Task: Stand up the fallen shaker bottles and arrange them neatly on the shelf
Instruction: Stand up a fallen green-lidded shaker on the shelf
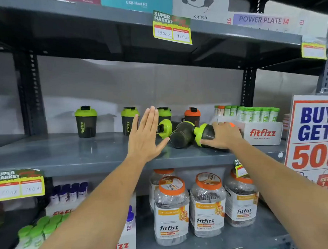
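Two green-lid shakers are lying tipped over mid-shelf (104, 155), and the right hand (223, 136) is wrapping around the nearer one (205, 133), thumb under it and fingers over its dark body, lid pointing left. The other fallen shaker (178, 134) is lying just left of it, between both hands, while the left hand (145, 133) is hovering flat and wide open, holding nothing. Four shakers are standing upright behind, three green (86, 121) and one orange (192, 115), with a fitfizz box (262, 134) sitting right beside the grip.
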Demonstrator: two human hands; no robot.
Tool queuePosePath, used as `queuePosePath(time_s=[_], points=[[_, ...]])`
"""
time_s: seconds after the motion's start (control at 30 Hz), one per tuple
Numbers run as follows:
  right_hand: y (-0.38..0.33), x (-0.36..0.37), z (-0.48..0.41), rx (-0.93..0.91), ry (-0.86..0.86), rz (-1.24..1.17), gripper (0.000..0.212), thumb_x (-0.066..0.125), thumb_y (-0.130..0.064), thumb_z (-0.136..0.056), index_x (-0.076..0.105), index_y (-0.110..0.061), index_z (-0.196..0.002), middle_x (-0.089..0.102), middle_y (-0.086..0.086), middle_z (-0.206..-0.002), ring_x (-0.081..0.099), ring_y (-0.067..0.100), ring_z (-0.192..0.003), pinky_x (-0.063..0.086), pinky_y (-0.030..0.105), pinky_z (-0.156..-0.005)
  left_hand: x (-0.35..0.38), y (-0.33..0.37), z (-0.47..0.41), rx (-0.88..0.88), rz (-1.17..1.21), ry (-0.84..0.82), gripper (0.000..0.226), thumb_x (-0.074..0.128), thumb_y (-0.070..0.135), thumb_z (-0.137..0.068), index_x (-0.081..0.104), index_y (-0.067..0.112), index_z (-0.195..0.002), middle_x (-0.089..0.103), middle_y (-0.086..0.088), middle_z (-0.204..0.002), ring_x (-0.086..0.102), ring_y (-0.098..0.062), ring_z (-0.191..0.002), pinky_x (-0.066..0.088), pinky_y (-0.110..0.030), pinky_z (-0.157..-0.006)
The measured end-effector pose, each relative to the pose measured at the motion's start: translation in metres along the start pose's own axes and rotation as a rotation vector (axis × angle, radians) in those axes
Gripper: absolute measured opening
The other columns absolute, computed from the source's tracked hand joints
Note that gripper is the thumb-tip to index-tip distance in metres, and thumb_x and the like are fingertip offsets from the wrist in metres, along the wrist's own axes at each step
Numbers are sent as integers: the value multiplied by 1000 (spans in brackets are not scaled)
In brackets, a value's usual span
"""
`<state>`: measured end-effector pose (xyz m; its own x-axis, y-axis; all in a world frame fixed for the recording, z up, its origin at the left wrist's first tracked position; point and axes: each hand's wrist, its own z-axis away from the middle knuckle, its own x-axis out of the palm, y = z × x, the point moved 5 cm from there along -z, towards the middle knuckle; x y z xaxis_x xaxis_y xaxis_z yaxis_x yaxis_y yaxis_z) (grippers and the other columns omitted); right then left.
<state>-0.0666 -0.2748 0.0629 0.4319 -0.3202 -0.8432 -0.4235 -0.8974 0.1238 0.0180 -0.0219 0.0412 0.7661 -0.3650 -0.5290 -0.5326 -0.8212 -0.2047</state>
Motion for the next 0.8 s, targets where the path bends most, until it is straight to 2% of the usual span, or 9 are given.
queuePosePath(time_s=[0.1, 0.3, 0.43, 0.57, 0.7, 0.8], points=[[4, 3, -3, -31, -8, 28, 83, 54, -78, -64, 51, -15, -118, 64, 10, -116, 57, 32, -107, 46, 42, -85, 1, -2, -1, -37, -28, -9, 92, 13, 71, -89, -7, 7, -152, -4, -10, -162, -6, -23, -149, 6, -48, -120], [11, 6, 1, 57, 98, -75, 77, 60, -75, -60, 53, -15, -109, 65, 9, -108, 58, 32, -101, 43, 40, -80, 2, -1, 1, -19, -21, -8, 90, 12, 71, -88, -11, 8, -149, 0, -10, -162, -3, -23, -149, 5, -47, -120], [25, -3, 9, 196, 288, -272, 78, 66, -72, -58, 53, -11, -106, 66, 13, -101, 60, 36, -96, 43, 41, -78, -3, -1, 7, -53, 33, -14, 89, 12, 70, -89, -5, 8, -151, 2, -10, -162, -1, -22, -149, 7, -46, -121], [16, -21, 11, 259, 449, -452, 81, 67, -71, -53, 50, -12, -107, 62, 13, -105, 57, 39, -101, 47, 50, -85, -4, -9, 16, -85, 40, -65, 89, 7, 69, -89, 0, 8, -153, 2, -10, -162, -3, -21, -149, 4, -45, -121], [-16, -52, 9, 275, 661, -597, 82, 71, -64, -51, 47, -11, -109, 61, 16, -108, 56, 40, -104, 44, 49, -84, -7, -38, 41, -11, -46, -110, 87, 12, 68, -91, 6, 8, -154, 6, -8, -162, -2, -19, -149, -1, -44, -121], [-58, -74, 1, 242, 689, -681, 84, 69, -64, -53, 46, -12, -114, 59, 15, -113, 53, 40, -108, 42, 52, -87, -20, -88, 71, -33, -75, -114, 87, 16, 67, -91, 13, 6, -153, 13, -9, -161, 5, -20, -149, 3, -46, -121]])
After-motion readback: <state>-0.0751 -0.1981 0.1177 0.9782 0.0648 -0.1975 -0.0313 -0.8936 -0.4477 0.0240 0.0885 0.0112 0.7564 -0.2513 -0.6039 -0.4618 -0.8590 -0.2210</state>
